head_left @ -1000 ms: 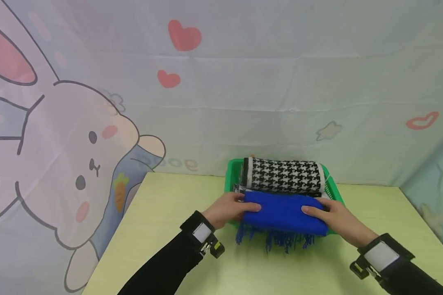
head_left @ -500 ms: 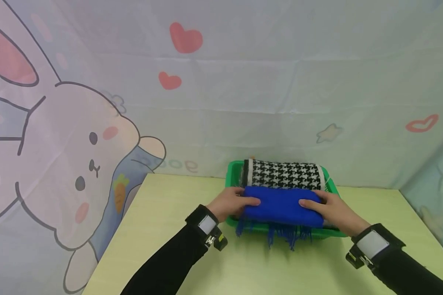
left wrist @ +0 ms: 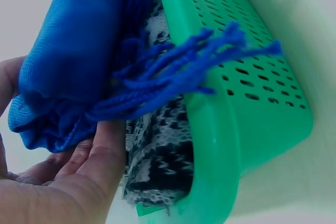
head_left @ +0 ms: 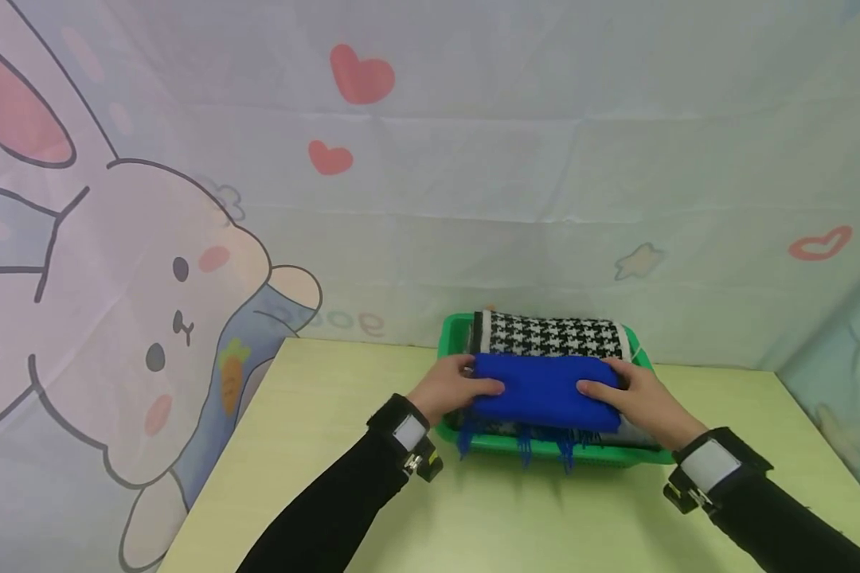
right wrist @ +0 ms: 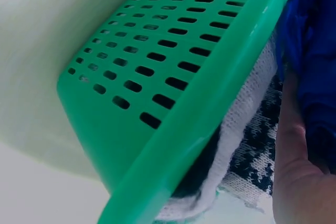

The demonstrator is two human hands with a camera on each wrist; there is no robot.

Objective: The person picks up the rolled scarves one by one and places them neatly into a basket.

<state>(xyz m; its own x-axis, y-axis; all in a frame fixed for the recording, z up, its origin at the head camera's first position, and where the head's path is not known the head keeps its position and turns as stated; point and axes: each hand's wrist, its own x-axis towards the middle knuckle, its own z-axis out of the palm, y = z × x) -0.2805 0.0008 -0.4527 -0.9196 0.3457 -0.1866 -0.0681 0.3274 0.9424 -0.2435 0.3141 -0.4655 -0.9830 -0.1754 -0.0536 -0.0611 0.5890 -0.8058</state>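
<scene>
A folded blue scarf (head_left: 545, 390) with fringe on its near edge lies between my two hands, over the front part of a green plastic basket (head_left: 616, 456). My left hand (head_left: 451, 388) grips its left end, thumb on top and fingers underneath. On the right end my right hand (head_left: 648, 402) holds on in the same way. Behind the blue scarf, a rolled black-and-white houndstooth scarf (head_left: 555, 334) sits in the basket. In the left wrist view, blue fringe (left wrist: 178, 72) hangs over the basket's rim, and more black-and-white knit (left wrist: 163, 156) shows beneath.
The basket stands on a pale yellow table (head_left: 344, 414), close to its back edge. Behind the table hangs a cloth backdrop (head_left: 473, 199) printed with a rabbit and hearts. The basket's side wall (right wrist: 126, 77) has rows of slots.
Both hands have moved the blue scarf away from me, farther over the basket. The basket's front rim now shows below the scarf, and less of the houndstooth scarf is visible.
</scene>
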